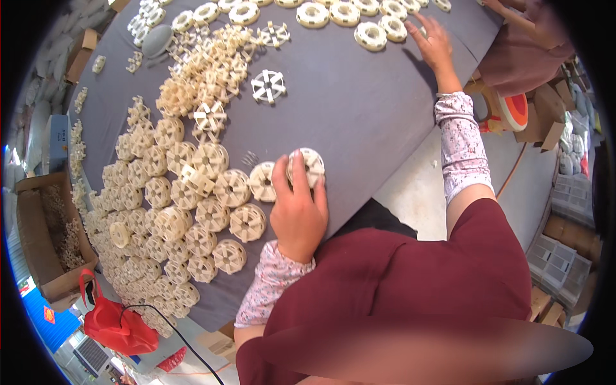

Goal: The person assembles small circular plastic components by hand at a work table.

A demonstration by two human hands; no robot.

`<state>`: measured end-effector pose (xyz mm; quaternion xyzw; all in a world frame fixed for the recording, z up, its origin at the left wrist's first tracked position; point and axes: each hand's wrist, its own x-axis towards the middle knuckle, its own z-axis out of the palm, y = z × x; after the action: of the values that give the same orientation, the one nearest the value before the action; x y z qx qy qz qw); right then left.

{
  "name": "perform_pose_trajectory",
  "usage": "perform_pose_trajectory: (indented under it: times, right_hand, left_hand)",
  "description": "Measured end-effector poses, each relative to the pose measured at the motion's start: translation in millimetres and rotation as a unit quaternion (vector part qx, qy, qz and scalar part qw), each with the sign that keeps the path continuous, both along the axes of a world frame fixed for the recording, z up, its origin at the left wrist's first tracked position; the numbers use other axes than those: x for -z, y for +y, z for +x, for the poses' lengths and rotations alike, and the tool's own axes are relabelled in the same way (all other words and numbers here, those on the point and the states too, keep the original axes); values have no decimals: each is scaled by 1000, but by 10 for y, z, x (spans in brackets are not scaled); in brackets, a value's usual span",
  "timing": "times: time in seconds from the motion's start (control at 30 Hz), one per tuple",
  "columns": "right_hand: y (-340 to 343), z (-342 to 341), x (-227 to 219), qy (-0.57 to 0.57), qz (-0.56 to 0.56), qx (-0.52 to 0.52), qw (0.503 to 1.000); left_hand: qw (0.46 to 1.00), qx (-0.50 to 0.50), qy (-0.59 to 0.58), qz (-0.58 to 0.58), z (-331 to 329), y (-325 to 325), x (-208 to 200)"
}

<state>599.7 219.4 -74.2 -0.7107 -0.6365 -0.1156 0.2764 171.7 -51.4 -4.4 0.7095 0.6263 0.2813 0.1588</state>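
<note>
My left hand point(299, 215) is at the table's near edge, its thumb and fingers around a round cream plastic wheel point(312, 168). Touching that wheel on its left is another cream wheel point(262, 182), partly covered by my fingers. My right hand point(433, 45) reaches out to the far right with its fingers apart. Close by its fingertips are thick cream rings with slotted sides, the nearest being one ring point(393, 28) and a larger ring point(371, 36). A small pale bit shows between the right thumb and fingers, too small to make out.
Stacked cream wheels point(212, 215) crowd the left of the grey-covered table point(359, 115). Beyond them lie a heap of small clips point(208, 70), a white spoked piece point(268, 86) and a spring point(250, 158). A cardboard box point(35, 218) and red bag point(115, 324) sit left. Another person point(526, 51) is far right.
</note>
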Motion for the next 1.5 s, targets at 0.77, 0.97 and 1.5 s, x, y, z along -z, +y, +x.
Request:
perform_pose_trajectory:
  times: [0.77, 0.97, 1.5]
  right_hand:
    - [103, -2316, -476, -62, -2, -430, 901]
    - [698, -2522, -296, -136, -3, -433, 891]
    - [-1355, -1269, -423, 156, -118, -182, 964]
  left_hand:
    - [976, -44, 211, 25, -569, -47, 125]
    - [997, 44, 0, 71, -115, 154, -62]
    - [984, 106, -144, -1, -123, 127, 186]
